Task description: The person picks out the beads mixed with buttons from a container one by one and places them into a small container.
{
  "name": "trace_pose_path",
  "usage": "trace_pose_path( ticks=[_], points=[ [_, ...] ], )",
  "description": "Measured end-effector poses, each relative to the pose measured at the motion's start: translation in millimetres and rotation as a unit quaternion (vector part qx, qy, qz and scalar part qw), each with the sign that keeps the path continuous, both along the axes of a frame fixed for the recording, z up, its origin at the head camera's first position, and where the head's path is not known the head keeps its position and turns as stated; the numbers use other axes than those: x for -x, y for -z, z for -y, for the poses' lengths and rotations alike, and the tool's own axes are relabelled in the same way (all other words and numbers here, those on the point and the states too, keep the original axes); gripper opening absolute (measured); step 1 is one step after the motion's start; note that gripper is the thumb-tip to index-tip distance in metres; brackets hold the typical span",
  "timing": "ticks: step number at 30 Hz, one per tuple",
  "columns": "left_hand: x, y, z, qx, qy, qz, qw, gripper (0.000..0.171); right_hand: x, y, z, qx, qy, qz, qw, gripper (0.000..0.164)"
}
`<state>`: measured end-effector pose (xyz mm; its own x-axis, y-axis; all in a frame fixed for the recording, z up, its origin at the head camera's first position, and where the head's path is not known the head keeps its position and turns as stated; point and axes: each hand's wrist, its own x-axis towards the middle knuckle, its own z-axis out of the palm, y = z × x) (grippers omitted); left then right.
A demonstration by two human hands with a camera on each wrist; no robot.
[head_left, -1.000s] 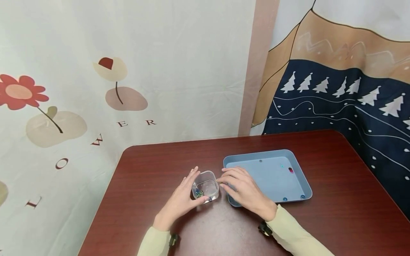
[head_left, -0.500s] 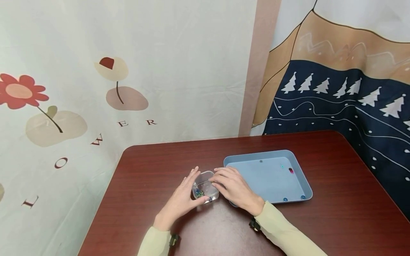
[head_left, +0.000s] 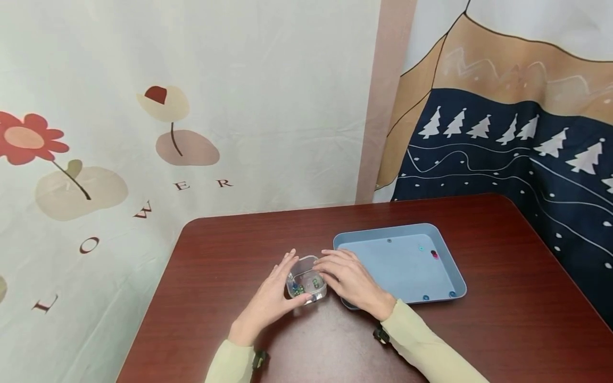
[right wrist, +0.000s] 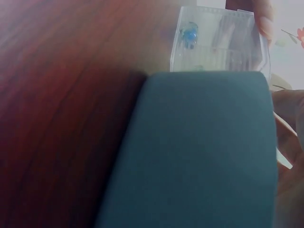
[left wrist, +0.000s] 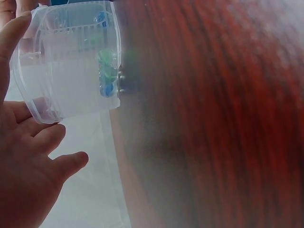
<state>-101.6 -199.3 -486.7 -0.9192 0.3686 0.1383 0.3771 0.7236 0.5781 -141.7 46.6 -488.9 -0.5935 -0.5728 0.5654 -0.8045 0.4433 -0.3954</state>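
Note:
My left hand (head_left: pixel 270 300) holds a small clear plastic box (head_left: pixel 306 264) on the table, thumb at the near side and fingers along the far left. Inside are small shiny blue and green beads (head_left: pixel 298 289), clustered at the near left. A separate greenish bead (head_left: pixel 316 282) lies toward the right. In the left wrist view, blue and green beads (left wrist: pixel 106 73) show through the clear wall. My right hand (head_left: pixel 349 279) hovers at the box's right rim, fingers bent loosely; no bead shows at its fingertips, which are partly hidden.
A blue-grey tray (head_left: pixel 402 266) stands to the right, partly beneath my right hand. Several small pieces lie in it: red-pink ones (head_left: pixel 434 254), a teal one (head_left: pixel 421 248), a grey one (head_left: pixel 389 241) and blue ones (head_left: pixel 425 298). Curtains hang behind the dark red wooden table (head_left: pixel 230 250).
My right hand has moved left from the tray's edge to the box's rim. A greenish bead now appears on the right inside the box. The left hand keeps its hold.

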Motion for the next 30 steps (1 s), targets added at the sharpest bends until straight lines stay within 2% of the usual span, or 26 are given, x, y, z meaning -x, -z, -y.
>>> trace_pose_path(
  ticks=[5,13,19,24,30],
  points=[
    [-0.7,-0.5,1,0.001,-0.006,0.004,1.0,0.094,-2.7,-3.8,-10,-0.001,0.004,-0.003,1.0,0.021],
    [0.1,0.9,0,0.002,-0.012,-0.002,0.9999,0.094,-6.6,-6.7,-26,-0.005,0.01,0.022,1.0,0.025],
    [-0.1,1.5,-1,0.003,-0.008,-0.001,1.0,0.094,-10.2,-10.4,-43,0.001,0.012,0.009,1.0,0.03],
    [-0.3,0.1,-3,0.005,-0.011,0.011,0.9999,0.095,-9.9,-17.5,-76,-0.009,0.032,0.008,0.999,0.036],
    [0.6,-0.6,-1,0.001,-0.009,0.007,0.9999,0.094,-7.5,-24.9,-128,-0.04,0.078,0.042,0.995,0.044]
  ],
)
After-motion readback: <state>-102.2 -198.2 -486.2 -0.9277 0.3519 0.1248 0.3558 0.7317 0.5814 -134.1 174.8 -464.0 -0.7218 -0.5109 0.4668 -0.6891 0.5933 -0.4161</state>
